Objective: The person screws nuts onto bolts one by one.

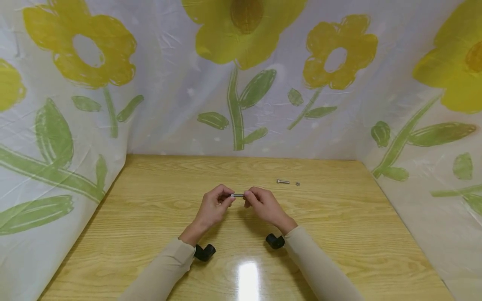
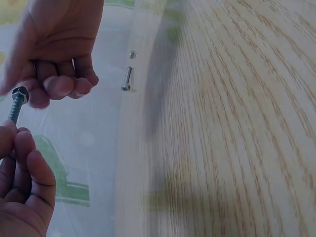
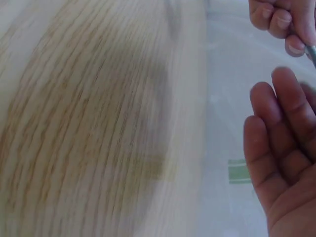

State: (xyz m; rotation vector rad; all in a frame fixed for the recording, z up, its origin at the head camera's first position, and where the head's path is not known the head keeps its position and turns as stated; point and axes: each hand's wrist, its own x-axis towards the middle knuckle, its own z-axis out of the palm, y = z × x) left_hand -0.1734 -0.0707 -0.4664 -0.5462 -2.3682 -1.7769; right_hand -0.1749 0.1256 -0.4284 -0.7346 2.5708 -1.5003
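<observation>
In the head view, a threaded metal bolt (image 1: 238, 195) spans the two hands above the table. My left hand (image 1: 211, 207) pinches one end between thumb and fingertips. My right hand (image 1: 266, 205) is at the other end, thumb and index finger around it. The left wrist view shows a hex nut (image 2: 20, 93) on the bolt's far end, beside the right index fingertip; the right thumb is blurred there. The remaining right fingers (image 3: 269, 133) are loosely extended in the right wrist view. Left fingertips hide part of the bolt.
A second bolt (image 1: 283, 182) lies on the wooden table (image 1: 169, 175), with a small nut (image 1: 297, 184) to its right. Flower-printed cloth (image 1: 169, 108) encloses the back and sides. Black wrist devices (image 1: 205, 252) hang below both wrists.
</observation>
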